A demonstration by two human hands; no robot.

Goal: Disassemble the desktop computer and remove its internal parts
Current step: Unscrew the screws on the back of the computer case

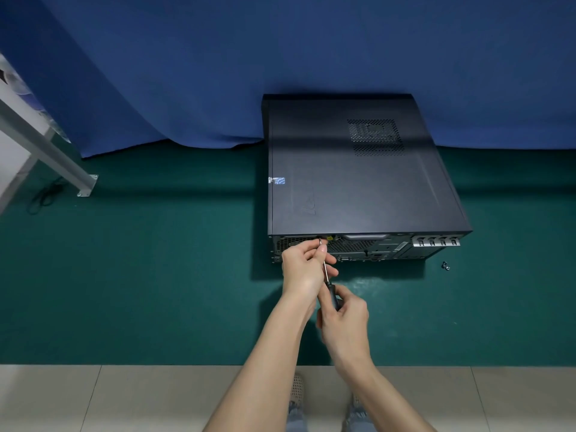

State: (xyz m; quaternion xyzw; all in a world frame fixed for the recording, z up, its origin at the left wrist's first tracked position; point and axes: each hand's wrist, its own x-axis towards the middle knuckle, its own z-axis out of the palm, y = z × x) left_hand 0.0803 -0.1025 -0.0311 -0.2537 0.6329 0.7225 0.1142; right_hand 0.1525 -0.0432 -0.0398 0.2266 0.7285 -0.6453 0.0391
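On my feed the black metal desktop computer case (358, 182) lies flat on its side on the green-covered tabletop (156, 275), right of centre, with its far end against the hanging blue cloth (280, 57). Its broad side panel faces up, with a perforated vent patch (375, 137) near the far end and a small blue-and-white sticker (277, 180) by the left edge. The rear panel (383, 246), with its grilles and silver slot covers, faces me.

I see the left hand (307, 263) pinching the thin metal shaft of the black-handled screwdriver (333, 296) close to its tip, which sits at the upper edge of the rear panel, just beside a small yellow part (328, 238). The right hand (343, 319) is curled round the black handle, nearer to me. The two forearms cross each other just below the wrists.

Two small loose screws (446, 265) lie on the tabletop near the case's near right corner. At the far left a grey metal strut (46, 145) slants down to a foot plate, with a black cable (43, 198) coiled beside it. Below the tabletop edge I can make out pale floor tiles (124, 400) and the tips of two shoes (297, 388).
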